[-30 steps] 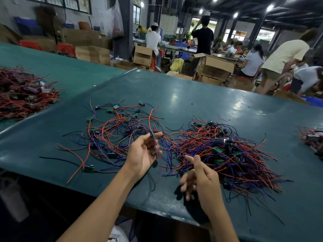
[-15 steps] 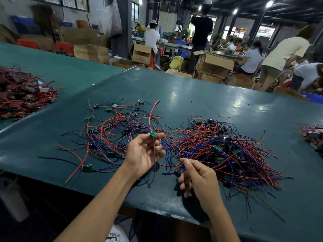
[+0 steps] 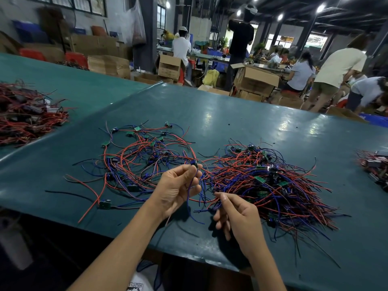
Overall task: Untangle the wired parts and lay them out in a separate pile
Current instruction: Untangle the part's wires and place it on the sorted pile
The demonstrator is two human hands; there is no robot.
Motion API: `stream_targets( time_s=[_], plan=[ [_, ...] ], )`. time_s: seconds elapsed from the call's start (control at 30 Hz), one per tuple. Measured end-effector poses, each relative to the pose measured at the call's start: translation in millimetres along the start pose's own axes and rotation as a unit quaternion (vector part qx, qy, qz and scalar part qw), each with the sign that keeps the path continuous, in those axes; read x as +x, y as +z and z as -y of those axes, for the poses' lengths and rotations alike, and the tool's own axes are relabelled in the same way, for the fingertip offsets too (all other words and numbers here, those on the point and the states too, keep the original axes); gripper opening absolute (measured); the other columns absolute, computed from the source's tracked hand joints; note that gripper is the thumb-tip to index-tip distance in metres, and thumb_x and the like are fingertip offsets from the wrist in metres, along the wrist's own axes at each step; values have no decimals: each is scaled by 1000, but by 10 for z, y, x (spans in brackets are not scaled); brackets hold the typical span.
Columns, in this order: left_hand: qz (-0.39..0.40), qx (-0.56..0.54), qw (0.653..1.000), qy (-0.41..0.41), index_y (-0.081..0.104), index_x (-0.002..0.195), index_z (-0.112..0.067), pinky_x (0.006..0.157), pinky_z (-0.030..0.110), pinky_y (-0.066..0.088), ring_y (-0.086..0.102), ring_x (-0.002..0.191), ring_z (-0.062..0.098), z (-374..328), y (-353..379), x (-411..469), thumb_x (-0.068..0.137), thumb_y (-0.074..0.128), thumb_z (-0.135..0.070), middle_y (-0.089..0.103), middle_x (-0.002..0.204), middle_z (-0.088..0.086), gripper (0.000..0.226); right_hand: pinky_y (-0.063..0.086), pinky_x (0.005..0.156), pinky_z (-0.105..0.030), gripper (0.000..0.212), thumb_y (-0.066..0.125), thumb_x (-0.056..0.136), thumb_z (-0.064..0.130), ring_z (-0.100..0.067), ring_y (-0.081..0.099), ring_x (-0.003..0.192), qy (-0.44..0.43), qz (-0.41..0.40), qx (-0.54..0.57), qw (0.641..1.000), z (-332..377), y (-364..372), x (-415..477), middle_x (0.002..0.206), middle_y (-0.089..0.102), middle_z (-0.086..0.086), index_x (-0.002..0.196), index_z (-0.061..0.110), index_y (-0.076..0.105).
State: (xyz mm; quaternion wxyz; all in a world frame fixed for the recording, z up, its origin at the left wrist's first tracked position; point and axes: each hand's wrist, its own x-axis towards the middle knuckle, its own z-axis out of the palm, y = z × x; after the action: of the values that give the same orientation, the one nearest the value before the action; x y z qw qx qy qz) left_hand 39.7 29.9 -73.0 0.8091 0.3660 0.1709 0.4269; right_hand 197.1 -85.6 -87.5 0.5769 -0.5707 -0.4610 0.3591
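Observation:
A dense tangle of red, blue and black wires with small green boards [image 3: 266, 183] lies on the teal table, right of my hands. A looser, spread-out pile of the same wired parts [image 3: 136, 158] lies to the left. Between the piles, my left hand [image 3: 178, 187] is raised and pinches one wired part [image 3: 194, 164] at its small dark component, with a blue wire hanging down past the palm. My right hand [image 3: 237, 215] is lower, by the tangle's near edge, its thumb and forefinger pinching wire ends there.
Two teal tables [image 3: 241, 127] meet at a seam on the left. Another heap of red and black wired parts [image 3: 27, 114] sits far left, and a smaller one [image 3: 375, 164] at the right edge. Cardboard boxes and several people stand beyond the table.
My left hand has turned the held part, so its green board no longer shows. My right hand has moved forward to the tangle's edge and pinched wires. The view has shifted slightly.

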Motion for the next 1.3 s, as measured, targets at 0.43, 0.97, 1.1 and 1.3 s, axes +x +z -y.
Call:
stream_targets(
  time_s=[0.43, 0.97, 1.1, 1.3],
  plan=[
    [59, 552, 819, 144, 72, 120, -9, 87, 29, 52, 66, 90, 7, -112, 559, 424, 100, 62, -14, 73, 96, -5, 23, 36, 37, -18, 20, 55, 104, 19, -24, 57, 48, 6, 7, 16, 1000, 11, -7, 10, 65, 67, -15, 103, 16, 75],
    [183, 834, 500, 145, 56, 140, -32, 92, 49, 45, 35, 118, 28, 264, 1480, 1108, 107, 36, -45, 46, 125, 6, 40, 38, 44, -19, 21, 51, 105, 14, -19, 51, 45, 30, 21, 30, 999, -36, -2, 46, 63, 65, -10, 97, 12, 71],
    [192, 845, 482, 131, 53, 143, -34, 101, 52, 36, 40, 125, 32, 258, 1485, 1143, 107, 32, -50, 51, 137, 5, 45, 40, 47, -21, 20, 52, 106, 18, -19, 53, 47, 23, 20, 20, 999, -48, -5, 56, 64, 66, -10, 103, 15, 72],
    [70, 828, 527, 180, 39, 153, -28, 104, 54, 33, 46, 130, 33, -75, 1224, 1105, 107, 32, -47, 53, 143, 6, 50, 40, 45, -19, 19, 55, 105, 21, -21, 55, 47, 4, 16, 10, 1000, -69, -21, 35, 63, 67, -10, 104, 18, 73]
  ],
)
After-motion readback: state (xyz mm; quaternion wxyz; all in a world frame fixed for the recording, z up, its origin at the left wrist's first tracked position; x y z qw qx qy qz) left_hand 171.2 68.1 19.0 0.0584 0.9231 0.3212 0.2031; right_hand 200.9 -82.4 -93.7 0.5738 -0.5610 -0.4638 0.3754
